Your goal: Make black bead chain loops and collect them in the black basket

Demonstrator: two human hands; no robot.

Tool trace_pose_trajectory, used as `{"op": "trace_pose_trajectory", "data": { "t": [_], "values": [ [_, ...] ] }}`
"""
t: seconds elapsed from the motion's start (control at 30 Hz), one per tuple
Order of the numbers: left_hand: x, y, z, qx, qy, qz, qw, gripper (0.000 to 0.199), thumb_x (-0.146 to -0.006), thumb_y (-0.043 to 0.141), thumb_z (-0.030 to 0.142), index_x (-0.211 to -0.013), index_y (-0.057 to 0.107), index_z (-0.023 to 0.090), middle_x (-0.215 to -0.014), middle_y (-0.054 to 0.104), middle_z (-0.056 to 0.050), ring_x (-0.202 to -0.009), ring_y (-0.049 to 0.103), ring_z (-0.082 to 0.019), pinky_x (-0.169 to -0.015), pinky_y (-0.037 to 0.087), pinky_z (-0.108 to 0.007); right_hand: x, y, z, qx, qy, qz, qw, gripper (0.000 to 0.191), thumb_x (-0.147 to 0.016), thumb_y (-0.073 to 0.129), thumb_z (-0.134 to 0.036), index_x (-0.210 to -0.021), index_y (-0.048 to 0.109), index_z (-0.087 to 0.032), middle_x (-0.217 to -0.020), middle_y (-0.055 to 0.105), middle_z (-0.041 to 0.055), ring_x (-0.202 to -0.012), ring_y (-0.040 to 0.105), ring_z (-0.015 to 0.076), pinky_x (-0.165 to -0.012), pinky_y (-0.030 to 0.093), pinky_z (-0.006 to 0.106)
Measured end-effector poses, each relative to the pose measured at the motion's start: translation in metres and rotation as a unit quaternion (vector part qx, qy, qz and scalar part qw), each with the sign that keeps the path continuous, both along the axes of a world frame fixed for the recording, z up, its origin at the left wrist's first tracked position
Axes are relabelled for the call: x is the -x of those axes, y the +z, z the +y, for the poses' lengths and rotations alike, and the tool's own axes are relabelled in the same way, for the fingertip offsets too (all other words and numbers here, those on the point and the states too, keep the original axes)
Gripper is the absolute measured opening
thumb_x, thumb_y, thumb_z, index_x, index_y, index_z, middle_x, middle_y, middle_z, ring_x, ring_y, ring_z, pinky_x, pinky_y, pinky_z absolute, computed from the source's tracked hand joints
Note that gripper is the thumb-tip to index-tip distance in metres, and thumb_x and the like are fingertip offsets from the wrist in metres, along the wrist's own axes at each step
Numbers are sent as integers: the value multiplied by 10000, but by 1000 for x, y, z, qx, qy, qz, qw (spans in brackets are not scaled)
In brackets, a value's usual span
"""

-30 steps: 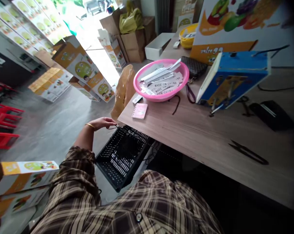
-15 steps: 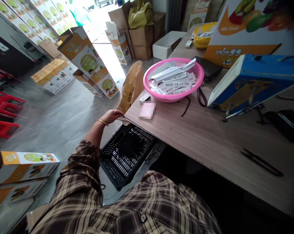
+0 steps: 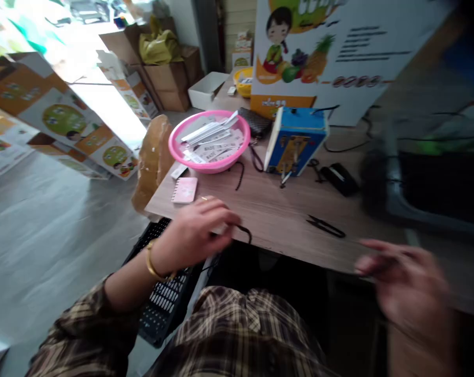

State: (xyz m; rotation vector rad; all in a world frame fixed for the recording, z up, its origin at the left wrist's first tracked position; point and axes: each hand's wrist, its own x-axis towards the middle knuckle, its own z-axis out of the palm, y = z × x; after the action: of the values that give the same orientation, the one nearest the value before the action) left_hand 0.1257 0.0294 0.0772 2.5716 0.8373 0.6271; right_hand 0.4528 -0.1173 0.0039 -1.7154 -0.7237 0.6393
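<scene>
My left hand point(image 3: 201, 230) is pinched on the end of a dark beaded cord point(image 3: 245, 231), over the front edge of the wooden table point(image 3: 278, 230). My right hand point(image 3: 402, 272), smeared by motion, hovers at the table's front edge on the right; whether it holds anything is unclear. Black thread snips point(image 3: 326, 226) lie between the hands. Behind my left hand are a small pink notebook point(image 3: 185, 190) and a pink basket point(image 3: 209, 167) of printed white strips. A short dark cord point(image 3: 240, 176) lies beside the basket.
A blue device point(image 3: 295, 141) stands at the table's middle, with a black object point(image 3: 340, 179) to its right. Farther right is a grey-rimmed dark bin point(image 3: 437, 222). A black crate point(image 3: 158, 314) sits below the table's left end. Cartons point(image 3: 64, 115) stand on the floor.
My left hand has moved right from the table's left corner; the long cord no longer stretches along the edge. My right hand has come into view, and the view has turned right.
</scene>
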Motion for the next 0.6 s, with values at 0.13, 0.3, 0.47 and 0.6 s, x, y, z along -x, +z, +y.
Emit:
{"op": "trace_pose_trajectory", "data": {
  "t": [0.13, 0.3, 0.47, 0.6],
  "values": [
    [-98, -16, -5, -63, -128, 10, 990, 180, -970, 536, 260, -1007, 712, 250, -901, 697, -64, -865, 642, -189, -880, 516, -329, 38, -6, 46, -18, 234, 178, 956, 381, -873, 610, -578, -932, 513, -215, -726, 597, 30, -417, 396, 114, -398, 255, 234],
    [-129, -70, 32, -40, -18, -46, 998, 103, -951, 588, 210, -1007, 672, 188, -970, 722, -58, -931, 660, -194, -886, 503, -322, 39, -21, 95, -28, 285, 39, 957, 399, -927, 556, -563, -961, 566, -166, -688, 510, -9, -550, 396, 112, -524, 307, 234],
    [-136, -95, 57, 28, 80, -52, 995, 61, -926, 644, 209, -967, 678, 179, -942, 746, -69, -900, 678, -208, -849, 507, -321, 22, -46, 133, 8, 203, -151, 967, 242, -920, 565, -408, -909, 608, -170, -757, 592, 8, -705, 514, 159, -662, 342, 265],
    [-150, -102, 76, 42, 101, -41, 993, 70, -901, 647, 146, -949, 692, 170, -949, 749, -87, -928, 681, -222, -876, 507, -337, 20, -60, 158, 0, 170, -177, 969, 199, -930, 575, -360, -936, 623, -167, -823, 644, 20, -746, 560, 172, -688, 349, 269]
  ]
}}
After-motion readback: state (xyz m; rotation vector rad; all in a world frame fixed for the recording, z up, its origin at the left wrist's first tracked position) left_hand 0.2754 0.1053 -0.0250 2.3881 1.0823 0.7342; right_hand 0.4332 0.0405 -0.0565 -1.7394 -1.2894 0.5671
